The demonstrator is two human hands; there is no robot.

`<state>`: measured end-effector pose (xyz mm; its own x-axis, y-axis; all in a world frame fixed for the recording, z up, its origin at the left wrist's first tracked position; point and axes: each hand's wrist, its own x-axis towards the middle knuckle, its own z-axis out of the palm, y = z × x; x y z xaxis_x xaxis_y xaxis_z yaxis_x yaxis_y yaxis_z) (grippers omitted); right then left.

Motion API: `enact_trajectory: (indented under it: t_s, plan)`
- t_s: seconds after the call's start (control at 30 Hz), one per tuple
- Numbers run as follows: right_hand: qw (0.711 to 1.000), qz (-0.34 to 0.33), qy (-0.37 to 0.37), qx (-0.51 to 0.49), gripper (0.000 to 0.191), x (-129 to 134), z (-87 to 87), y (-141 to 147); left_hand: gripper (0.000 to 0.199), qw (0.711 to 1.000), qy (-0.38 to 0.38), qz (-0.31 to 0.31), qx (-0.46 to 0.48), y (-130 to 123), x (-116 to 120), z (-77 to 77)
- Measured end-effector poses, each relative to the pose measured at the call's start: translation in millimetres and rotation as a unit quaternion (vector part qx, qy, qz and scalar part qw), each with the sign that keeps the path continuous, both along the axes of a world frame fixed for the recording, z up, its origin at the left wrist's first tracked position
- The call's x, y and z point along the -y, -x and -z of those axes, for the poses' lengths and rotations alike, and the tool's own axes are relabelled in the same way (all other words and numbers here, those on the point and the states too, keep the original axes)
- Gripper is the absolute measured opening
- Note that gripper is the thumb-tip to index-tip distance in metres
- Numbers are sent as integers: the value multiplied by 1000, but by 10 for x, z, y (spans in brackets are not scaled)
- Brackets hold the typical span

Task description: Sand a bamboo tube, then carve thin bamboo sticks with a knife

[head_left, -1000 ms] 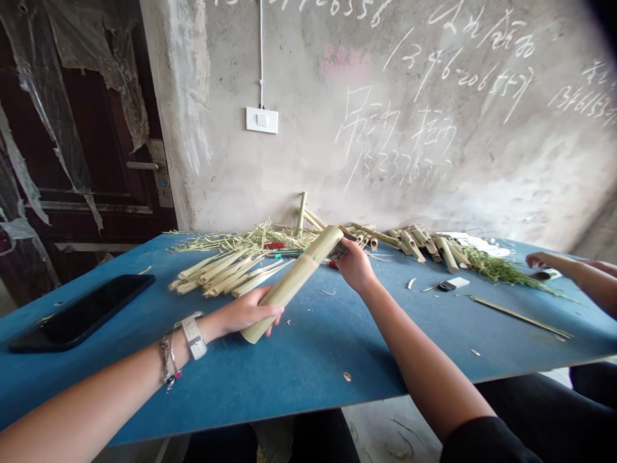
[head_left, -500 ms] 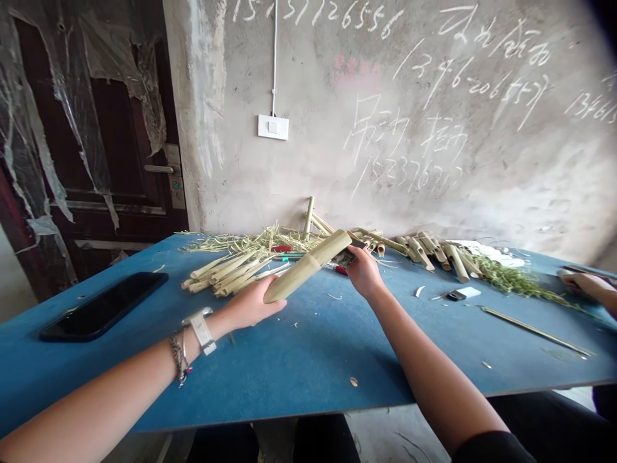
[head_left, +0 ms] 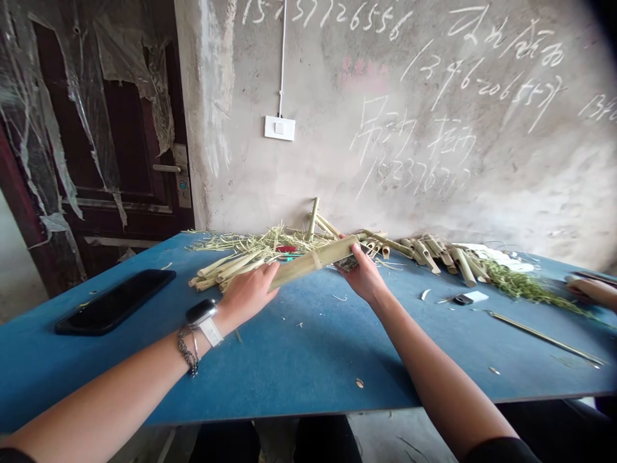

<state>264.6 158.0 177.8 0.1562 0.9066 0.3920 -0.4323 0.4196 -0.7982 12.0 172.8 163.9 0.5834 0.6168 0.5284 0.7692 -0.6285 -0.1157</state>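
Above the table I hold a pale green bamboo piece (head_left: 315,260) with a joint ring near its middle. My left hand (head_left: 248,289) is closed around its near left end, knuckles up. My right hand (head_left: 364,276) grips the far right end, thumb on top. Between that hand and the bamboo's underside is a dark grey, speckled pad (head_left: 346,263), possibly sandpaper; its exact kind is partly hidden. Just behind my left hand lies a pile of cut bamboo strips (head_left: 226,267).
A phone (head_left: 118,301) lies at the left on the blue table (head_left: 308,360). Bamboo shavings (head_left: 245,241) and short bamboo tubes (head_left: 434,251) line the back. To the right are a small white-and-black tool (head_left: 471,298), a thin stick (head_left: 544,337) and another person's hand (head_left: 590,289).
My left hand has turned over, knuckles now upward, rolling the bamboo and lowering its tilt. My right thumb has moved onto the bamboo's far end. The view has shifted slightly left.
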Motion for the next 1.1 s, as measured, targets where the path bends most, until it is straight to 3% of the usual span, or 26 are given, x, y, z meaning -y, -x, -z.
enact_trajectory:
  t_s: [0.17, 0.4, 0.83, 0.93, 1.1]
  plan:
    - [1000, -13, 8, 19, 36, 15, 35, 50, 37, 1000, 9, 5, 5, -15, 29, 2]
    - [979, -153, 59, 123, 38, 61, 188, 276, 38, 999, 33, 19, 11, -61, 66, 21]
    - [997, -24, 38, 56, 45, -12, 80, 42, 38, 999, 20, 15, 25, -50, 62, -28]
    - [999, -7, 22, 42, 48, -42, 72, -8, 38, 997, 56, 21, 47, -35, 59, -30]
    - [997, -24, 31, 70, 37, -42, 127, 18, 35, 988, 128, 40, 82, -29, 63, 6]
